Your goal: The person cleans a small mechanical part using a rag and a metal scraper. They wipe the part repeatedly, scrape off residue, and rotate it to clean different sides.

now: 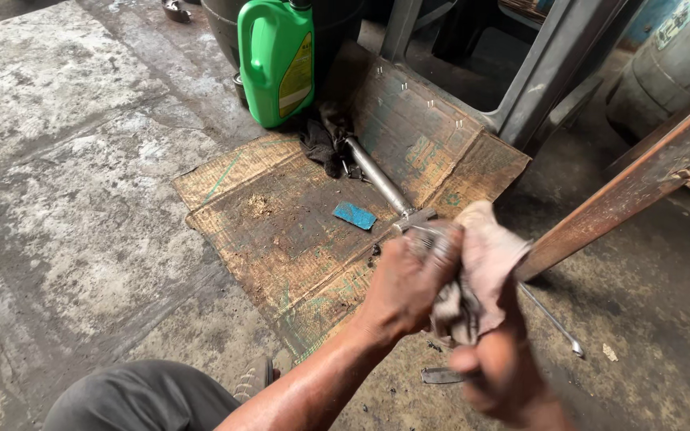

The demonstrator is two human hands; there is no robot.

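Observation:
My left hand (405, 289) reaches in from the lower left and grips a small metal part (427, 237), of which only the shiny top shows above my fingers. A dirty pale rag (485, 254) is wrapped against that part. My right hand (503, 373) is blurred below it and holds the rag's lower end. Both hands hover over the front right corner of a flattened, oil-stained cardboard sheet (281, 231) on the concrete floor.
On the cardboard lie a steel tube (377, 177), a small blue piece (354, 215) and a dark rag (323, 145). A green plastic jug (277, 64) stands behind. A wooden beam (640, 183) slants at right; a thin metal rod (554, 321) and a flat tool (441, 375) lie on the floor.

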